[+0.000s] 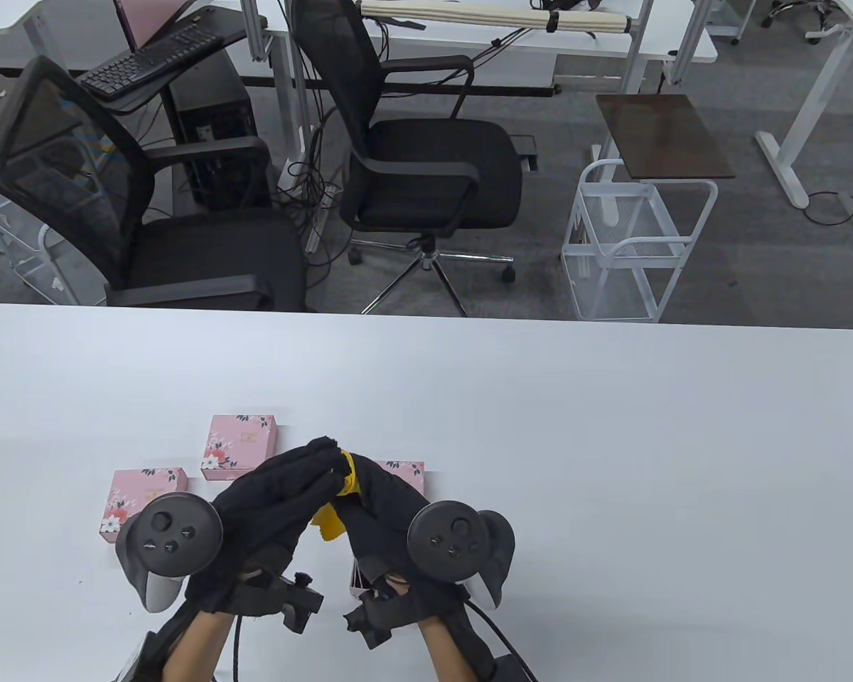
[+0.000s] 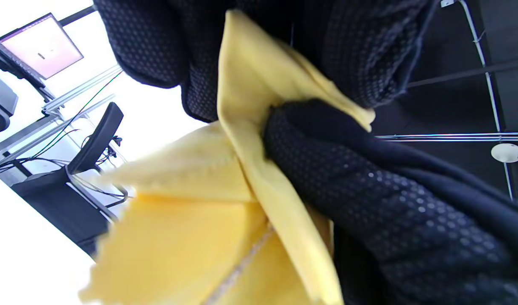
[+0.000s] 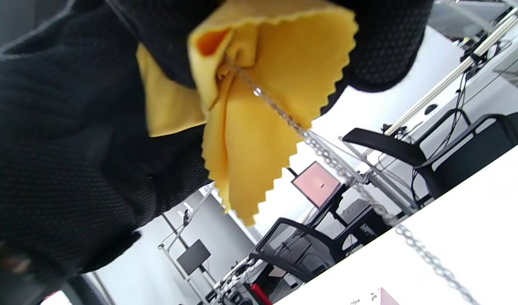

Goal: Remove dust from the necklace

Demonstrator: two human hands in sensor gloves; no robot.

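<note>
The big white bench (image 1: pixel 611 426) holds everything, and behind it stand two black chairs (image 1: pixel 426 163) and a white wire cart (image 1: pixel 632 241). Three pink flower boxes sit on the bench near the hands: one (image 1: pixel 242 446) at the back, one (image 1: pixel 142 503) on the left, and one (image 1: pixel 405 474) mostly hidden behind the right hand. The left hand (image 1: pixel 277 504) and the right hand (image 1: pixel 384 511) meet in the middle, above the bench, with their fingertips touching. Between them is a yellow cloth (image 1: pixel 345 490) with a zigzag edge. In the left wrist view, the left fingers (image 2: pixel 369 178) are pressed together on a fold of the cloth (image 2: pixel 250 127). In the right wrist view, the right fingers (image 3: pixel 381 46) pinch the cloth (image 3: pixel 259 110) from above. The silver necklace (image 3: pixel 326 156) is tucked into the fold of the cloth. Its chain hangs out of the cloth and runs down to the bench (image 3: pixel 475 220), where the low end lies.
</note>
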